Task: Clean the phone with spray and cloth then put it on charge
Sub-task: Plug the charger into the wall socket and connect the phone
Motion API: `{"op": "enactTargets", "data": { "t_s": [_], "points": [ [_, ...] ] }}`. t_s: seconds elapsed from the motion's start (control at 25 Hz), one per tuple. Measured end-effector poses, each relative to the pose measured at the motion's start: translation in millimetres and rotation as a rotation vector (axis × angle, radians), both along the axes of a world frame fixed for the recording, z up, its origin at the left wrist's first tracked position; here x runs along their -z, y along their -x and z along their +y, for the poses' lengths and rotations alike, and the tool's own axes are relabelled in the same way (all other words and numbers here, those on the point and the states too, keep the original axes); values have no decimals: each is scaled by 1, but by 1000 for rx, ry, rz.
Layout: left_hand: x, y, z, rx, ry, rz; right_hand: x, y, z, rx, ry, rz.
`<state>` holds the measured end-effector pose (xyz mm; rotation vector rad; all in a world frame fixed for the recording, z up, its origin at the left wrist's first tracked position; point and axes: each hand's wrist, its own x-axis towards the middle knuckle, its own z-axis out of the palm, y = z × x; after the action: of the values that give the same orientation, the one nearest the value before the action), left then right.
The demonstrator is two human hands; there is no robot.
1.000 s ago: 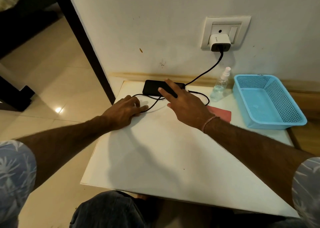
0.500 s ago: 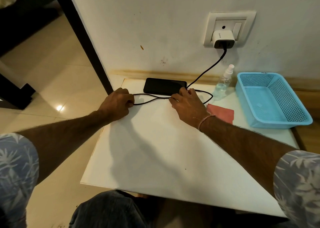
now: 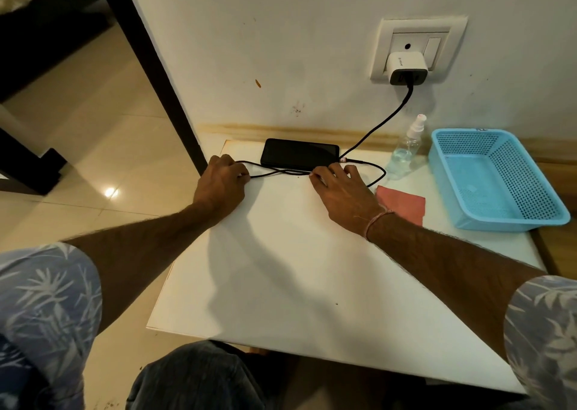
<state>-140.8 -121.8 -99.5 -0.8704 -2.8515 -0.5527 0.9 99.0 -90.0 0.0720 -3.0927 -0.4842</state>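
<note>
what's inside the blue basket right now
The blue basket looks empty: only its perforated floor and walls show. The near right wall hides a thin strip of floor, so that edge can't be checked.

A light blue perforated plastic basket (image 3: 496, 178) sits at the right edge of a white table (image 3: 312, 269) pushed against a scuffed white wall (image 3: 281, 50), with glossy cream floor tiles (image 3: 93, 147) and dark furniture (image 3: 37, 66) off to the left.
</note>
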Motion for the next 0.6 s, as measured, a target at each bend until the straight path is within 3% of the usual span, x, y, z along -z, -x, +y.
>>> {"op": "enactTargets", "data": {
  "t_s": [0.6],
  "points": [
    [6,-11,2,-35,-109,-47,-7,-4,1,57,18,-67]
  ]
}}
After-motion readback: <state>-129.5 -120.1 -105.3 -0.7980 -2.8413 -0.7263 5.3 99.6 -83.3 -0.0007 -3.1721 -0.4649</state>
